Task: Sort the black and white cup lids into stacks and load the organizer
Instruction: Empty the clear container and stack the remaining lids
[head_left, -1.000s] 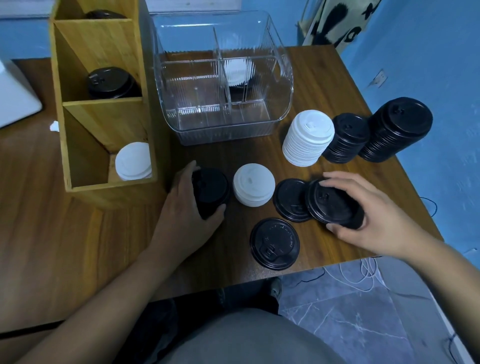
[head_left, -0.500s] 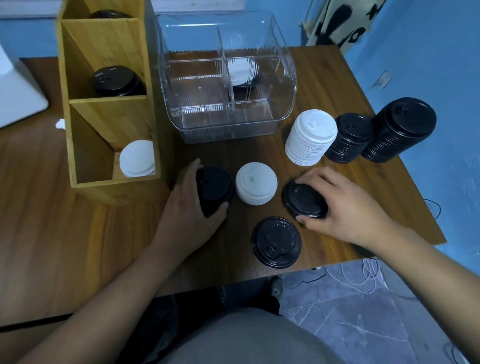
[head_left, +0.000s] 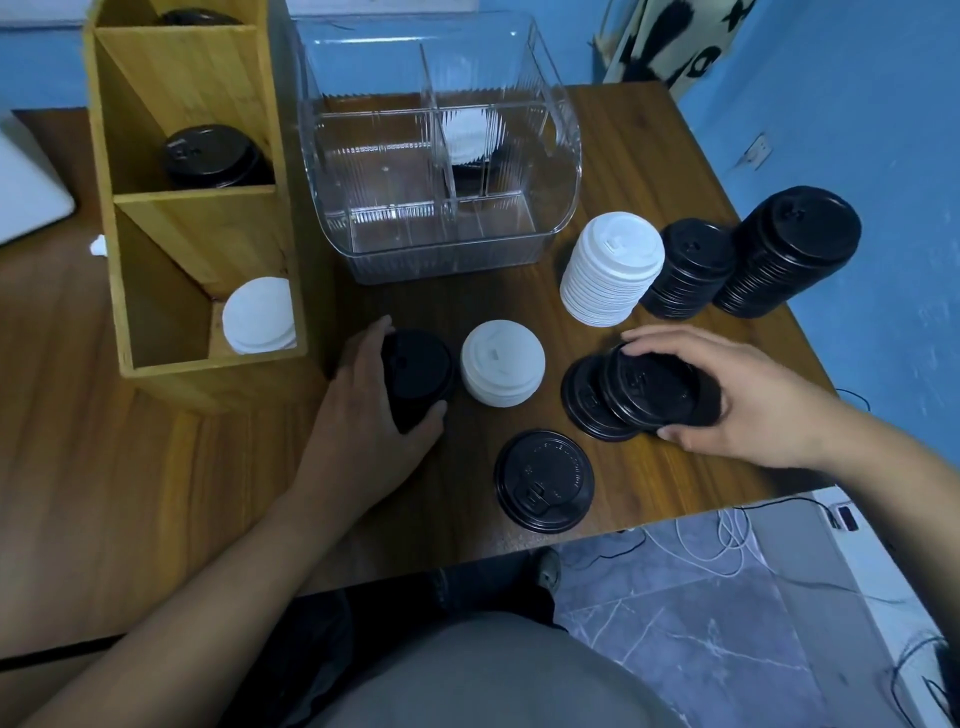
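My left hand (head_left: 363, 415) grips a short stack of black lids (head_left: 418, 374) on the table. A small white lid stack (head_left: 501, 364) stands just right of it. My right hand (head_left: 737, 395) holds a black lid stack (head_left: 649, 389), tilted over a flat black lid (head_left: 584, 402). A single black lid (head_left: 543, 480) lies near the front edge. Tall stacks stand at the right: white (head_left: 613, 270), black (head_left: 691, 267) and a larger black one (head_left: 789, 249). The wooden organizer (head_left: 197, 218) holds black lids (head_left: 213, 156) and white lids (head_left: 260, 314).
A clear plastic divided bin (head_left: 441, 156) with a few white lids inside stands behind the loose lids. The table's front edge (head_left: 649, 522) runs just below the single lid, with cables on the floor beyond. A white object (head_left: 26, 192) sits at far left.
My right hand pressed down onto the flat black lid, then came back up and right with its black stack, now tilted over that lid. My left hand stayed on its black stack.
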